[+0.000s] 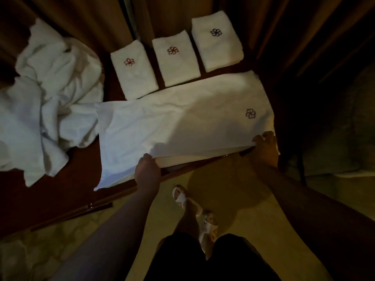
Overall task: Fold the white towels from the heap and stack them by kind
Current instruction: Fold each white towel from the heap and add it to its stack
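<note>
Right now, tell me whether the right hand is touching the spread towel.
Touching. The head view shows the right hand pinching the near edge of the spread towel at its corner.

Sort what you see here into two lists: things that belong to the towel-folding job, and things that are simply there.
Part of the job:
spread towel, gripped at its near edge by the left hand and right hand
heap
three folded stacks

Simply there:
table
curtains
sandals
</note>
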`<state>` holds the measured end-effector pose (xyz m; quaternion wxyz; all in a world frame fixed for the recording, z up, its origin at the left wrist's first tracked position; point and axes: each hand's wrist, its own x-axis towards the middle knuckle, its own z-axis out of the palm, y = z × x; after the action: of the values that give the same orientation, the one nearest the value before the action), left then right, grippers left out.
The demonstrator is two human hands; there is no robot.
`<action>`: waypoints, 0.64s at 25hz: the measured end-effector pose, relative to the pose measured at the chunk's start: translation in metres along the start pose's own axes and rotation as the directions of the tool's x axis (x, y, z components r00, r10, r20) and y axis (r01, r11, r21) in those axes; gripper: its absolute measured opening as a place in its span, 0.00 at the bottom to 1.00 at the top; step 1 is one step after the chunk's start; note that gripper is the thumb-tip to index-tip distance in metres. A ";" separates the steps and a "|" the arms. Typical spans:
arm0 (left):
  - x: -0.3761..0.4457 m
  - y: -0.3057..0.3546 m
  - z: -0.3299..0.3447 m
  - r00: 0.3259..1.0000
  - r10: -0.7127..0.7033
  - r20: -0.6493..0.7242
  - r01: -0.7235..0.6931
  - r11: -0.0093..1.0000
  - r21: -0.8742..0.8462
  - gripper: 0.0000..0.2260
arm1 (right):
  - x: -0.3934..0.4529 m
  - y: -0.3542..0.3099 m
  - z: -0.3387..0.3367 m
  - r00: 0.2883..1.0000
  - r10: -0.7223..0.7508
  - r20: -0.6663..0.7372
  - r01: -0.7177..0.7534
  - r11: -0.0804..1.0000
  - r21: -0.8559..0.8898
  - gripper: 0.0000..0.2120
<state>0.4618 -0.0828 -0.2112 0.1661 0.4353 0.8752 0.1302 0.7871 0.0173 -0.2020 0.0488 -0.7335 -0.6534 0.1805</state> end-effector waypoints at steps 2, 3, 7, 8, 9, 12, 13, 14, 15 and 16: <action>0.015 0.015 -0.001 0.994 -0.113 -0.007 0.110 0.982 -0.154 0.09 | 0.014 -0.004 -0.009 1.000 -0.006 -0.008 0.006 1.000 -0.005 0.16; 0.022 0.022 -0.001 0.990 -0.134 0.033 0.138 0.979 -0.147 0.11 | 0.021 -0.005 -0.012 1.000 -0.002 -0.004 0.002 1.000 -0.004 0.17; 0.041 0.043 0.017 0.941 0.087 0.328 -0.129 0.986 0.109 0.12 | 0.048 -0.010 -0.020 0.998 0.032 0.049 -0.029 0.998 -0.049 0.11; 0.042 0.049 0.025 0.901 0.165 0.402 -0.229 0.966 0.118 0.13 | 0.053 -0.010 -0.022 0.997 0.009 0.079 -0.002 0.996 -0.086 0.10; 0.045 0.058 0.034 0.852 0.243 0.465 -0.326 0.939 0.107 0.13 | 0.057 -0.011 -0.027 0.996 -0.019 0.087 0.028 0.994 -0.104 0.09; 0.050 0.098 0.052 0.711 0.417 0.566 -0.550 0.832 0.078 0.13 | 0.067 -0.013 -0.032 0.985 -0.104 0.136 0.124 0.981 -0.152 0.04; 0.052 0.112 0.055 0.688 0.432 0.583 -0.587 0.804 0.097 0.13 | 0.073 -0.010 -0.029 0.976 -0.098 0.193 0.129 0.979 -0.156 0.07; 0.053 0.124 0.057 0.674 0.436 0.596 -0.614 0.780 0.124 0.13 | 0.083 -0.003 -0.027 0.969 -0.099 0.226 0.137 0.978 -0.159 0.12; 0.054 0.132 0.058 0.666 0.444 0.600 -0.632 0.763 0.135 0.13 | 0.091 0.007 -0.026 0.963 -0.024 0.269 0.059 0.991 -0.121 0.15; 0.055 0.136 0.058 0.660 0.466 0.589 -0.644 0.755 0.124 0.12 | 0.098 0.016 -0.026 0.956 0.014 0.292 0.015 0.995 -0.094 0.15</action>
<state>0.5521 0.0464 -0.2235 0.2757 0.7236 0.6258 -0.0935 0.8190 0.1150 -0.2030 -0.0832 -0.7001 -0.6616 0.2554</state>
